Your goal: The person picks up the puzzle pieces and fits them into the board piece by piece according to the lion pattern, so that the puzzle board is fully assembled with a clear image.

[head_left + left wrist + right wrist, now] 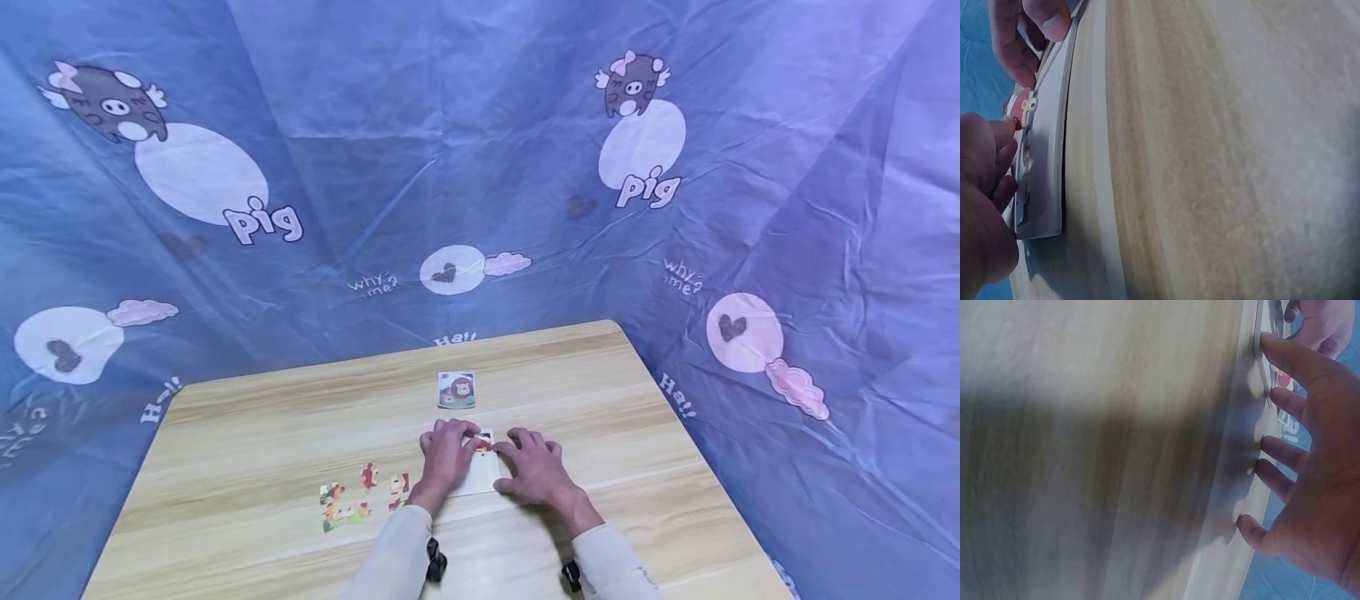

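A white puzzle tray (pixel 474 479) lies on the table between the two hands, with a red and yellow puzzle piece (pixel 483 445) near its top right. My left hand (pixel 447 454) reaches over the tray's left side and pinches this piece at its edge, as the left wrist view shows the red piece (pixel 1022 109) by the fingertips. From the other side, my right hand (pixel 536 471) rests its thumb and index fingertip on the tray's right edge. Its other fingers are spread and bent, touching the table, seen in the right wrist view.
Several loose puzzle pieces (pixel 345 511) lie to the left of the left hand, a red one (pixel 368 476) behind them. A lion picture card (pixel 457 390) lies beyond the tray. Blue printed cloth (pixel 450 167) hangs behind the wooden table (pixel 247 450).
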